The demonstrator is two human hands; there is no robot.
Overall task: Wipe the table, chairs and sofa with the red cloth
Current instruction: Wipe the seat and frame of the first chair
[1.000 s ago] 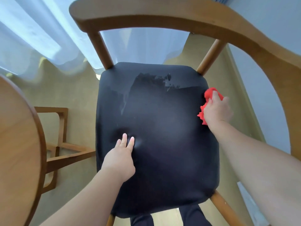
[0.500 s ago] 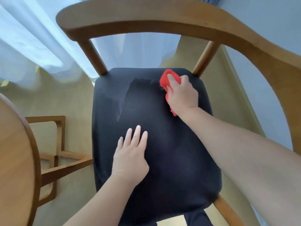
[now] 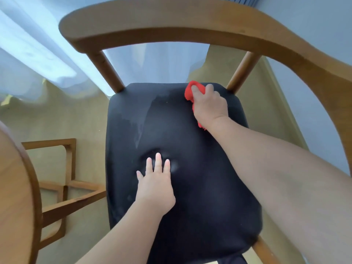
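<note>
A wooden chair with a black padded seat (image 3: 200,178) and a curved backrest (image 3: 171,21) fills the view. My right hand (image 3: 209,105) grips the bunched red cloth (image 3: 189,90) and presses it on the far part of the seat, near the right back post. Only the cloth's edges show past my fingers and wrist. My left hand (image 3: 156,180) lies flat on the seat's middle with straight fingers, denting the cushion. A pale damp streak (image 3: 142,121) runs down the seat's left half.
The round wooden table's edge (image 3: 13,197) curves in at the left. A wooden frame (image 3: 66,168) stands on the floor between table and chair. White curtains (image 3: 38,44) hang behind, and a grey wall (image 3: 314,54) is at the right.
My right hand swept the cloth from the seat's right edge to its far part near the backrest. My left hand slid a little forward on the seat and flattened.
</note>
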